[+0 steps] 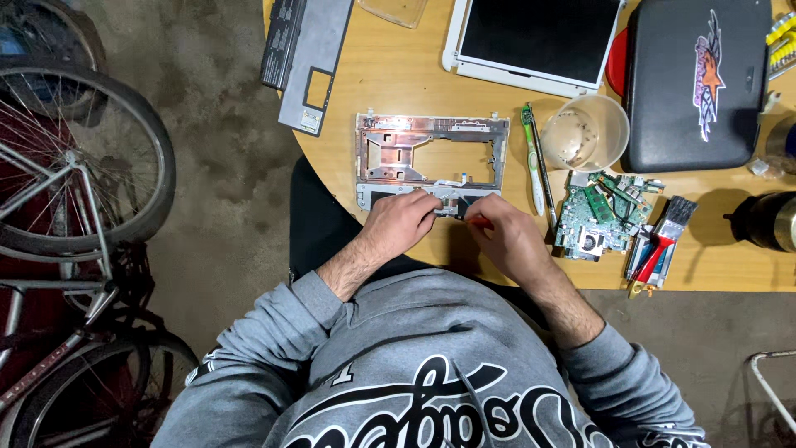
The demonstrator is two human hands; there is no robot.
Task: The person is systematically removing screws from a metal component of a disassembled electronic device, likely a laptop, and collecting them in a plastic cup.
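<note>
A stripped laptop base frame [431, 153], silver with copper-coloured shielding, lies on the round wooden table [398, 83]. My left hand [402, 222] rests on the frame's near edge, fingers pinched on a small metal part there. My right hand [504, 236] is beside it, closed around a red-handled tool [481, 221] whose tip meets the same near edge. What lies under my fingers is hidden.
A green circuit board [601, 217] lies right of my hands, with a paintbrush and red tools [659, 245]. A clear plastic cup [590, 133], toothbrush [531, 162], white screen panel [535, 37], black case [696, 83] and grey cover [313, 62] surround. Bicycles [75, 216] stand left.
</note>
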